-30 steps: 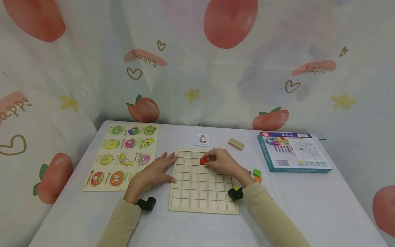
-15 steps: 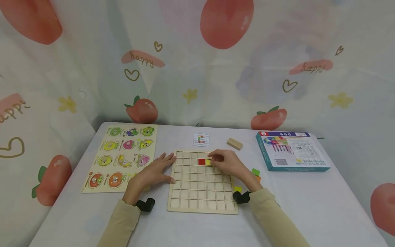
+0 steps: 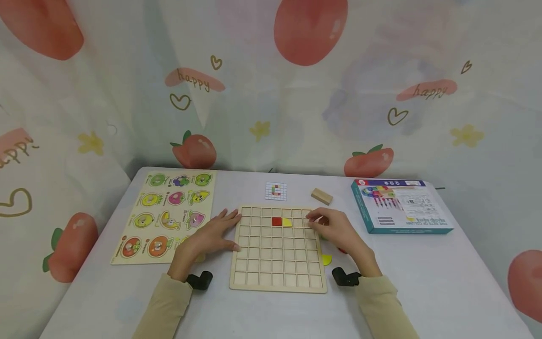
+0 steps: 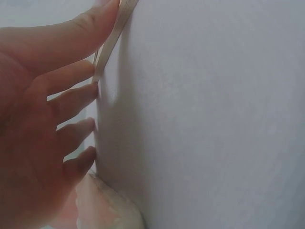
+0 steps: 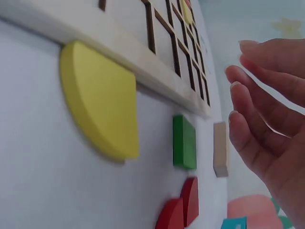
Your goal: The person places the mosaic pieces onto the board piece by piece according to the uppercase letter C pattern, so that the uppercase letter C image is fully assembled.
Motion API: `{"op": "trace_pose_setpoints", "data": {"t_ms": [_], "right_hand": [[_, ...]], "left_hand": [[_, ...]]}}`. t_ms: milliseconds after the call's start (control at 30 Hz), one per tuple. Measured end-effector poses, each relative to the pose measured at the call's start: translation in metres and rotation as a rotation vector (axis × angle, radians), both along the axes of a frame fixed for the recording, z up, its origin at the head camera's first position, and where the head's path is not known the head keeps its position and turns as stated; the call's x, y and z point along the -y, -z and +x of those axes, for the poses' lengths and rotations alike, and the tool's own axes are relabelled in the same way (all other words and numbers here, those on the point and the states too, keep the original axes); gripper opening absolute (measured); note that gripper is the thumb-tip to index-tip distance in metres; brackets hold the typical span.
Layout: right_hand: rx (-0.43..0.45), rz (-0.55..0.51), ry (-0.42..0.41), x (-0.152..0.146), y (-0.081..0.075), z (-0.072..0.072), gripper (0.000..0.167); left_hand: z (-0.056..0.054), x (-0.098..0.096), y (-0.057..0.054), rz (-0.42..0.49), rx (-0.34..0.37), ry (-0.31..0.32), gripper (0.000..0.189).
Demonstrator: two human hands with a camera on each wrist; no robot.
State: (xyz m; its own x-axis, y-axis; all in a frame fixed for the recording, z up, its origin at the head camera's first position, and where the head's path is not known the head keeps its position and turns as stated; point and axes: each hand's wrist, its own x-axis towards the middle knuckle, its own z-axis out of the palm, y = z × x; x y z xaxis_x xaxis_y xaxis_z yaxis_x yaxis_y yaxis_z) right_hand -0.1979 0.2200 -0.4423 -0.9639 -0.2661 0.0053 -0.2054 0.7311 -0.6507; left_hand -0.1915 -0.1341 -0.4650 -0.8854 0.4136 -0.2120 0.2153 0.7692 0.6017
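A wooden grid board [image 3: 264, 290] lies in the middle of the table. A red square tile [image 3: 277, 221] and a yellow tile [image 3: 287, 221] sit side by side in its second row from the back. My left hand [image 3: 213, 235] touches the board's left edge with spread fingers; the left wrist view shows its fingertips against that edge. My right hand [image 3: 338, 230] hovers by the board's back right edge, loosely bent and holding nothing. In the right wrist view, a yellow quarter-round piece [image 5: 100, 105], a green block [image 5: 185, 143] and red rounded pieces [image 5: 190, 200] lie beside the board.
Behind the board lies a small pattern card [image 3: 276, 191], with a plain wooden block [image 3: 322, 196] to its right. A fruit puzzle board [image 3: 165, 214] is at the left. The flat teal-sided box [image 3: 402, 207] lies at the back right.
My right hand has put the red tile down in the grid, then the yellow one beside it. It has since let go and moved right. My left hand has stayed put.
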Motion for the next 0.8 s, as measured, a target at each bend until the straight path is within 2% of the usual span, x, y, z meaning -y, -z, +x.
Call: {"op": "trace_pose_setpoints", "data": {"t_ms": [233, 467, 800], "right_hand": [[0.063, -0.001, 0.079, -0.021, 0.004, 0.005, 0.023], [0.089, -0.030, 0.072, -0.036, 0.005, 0.010, 0.020], [0.192, -0.058, 0.070, -0.046, 0.010, 0.025, 0.019]], "left_hand": [[-0.001, 0.000, 0.001, -0.008, -0.004, 0.002, 0.092], [-0.002, 0.000, 0.001, -0.010, -0.004, 0.010, 0.091], [-0.002, 0.000, 0.001, -0.011, -0.003, 0.003, 0.092]]}}
